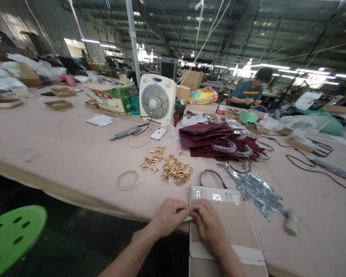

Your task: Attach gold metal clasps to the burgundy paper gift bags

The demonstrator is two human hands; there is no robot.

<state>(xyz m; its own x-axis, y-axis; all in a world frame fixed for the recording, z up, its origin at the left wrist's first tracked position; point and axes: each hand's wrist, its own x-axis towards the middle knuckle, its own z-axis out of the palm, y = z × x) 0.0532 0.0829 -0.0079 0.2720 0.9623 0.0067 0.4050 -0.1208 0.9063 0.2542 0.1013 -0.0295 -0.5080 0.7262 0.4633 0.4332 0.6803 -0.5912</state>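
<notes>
My left hand [168, 216] is closed in a pinch at the left edge of a flat beige panel [233, 223] with a dark rim. My right hand [206, 221] pinches beside it, fingertips almost touching the left ones; what they hold is too small to make out. The panel lies over the table's front edge, with metal pieces showing through slots near its top. A wrapped cord handle [213, 172] arches behind it. Small gold fittings [175, 169] lie in two heaps beyond my hands, and flat silver pieces [262, 192] are piled to the right.
Maroon panels [210, 138] with wrapped handles are stacked behind. Also on the table are a fan [157, 99], a phone [158, 133], a corded tool [123, 134], a tape ring [127, 179] and another tool [331, 167]. A green stool [20, 231] stands lower left; a person [249, 92] works beyond.
</notes>
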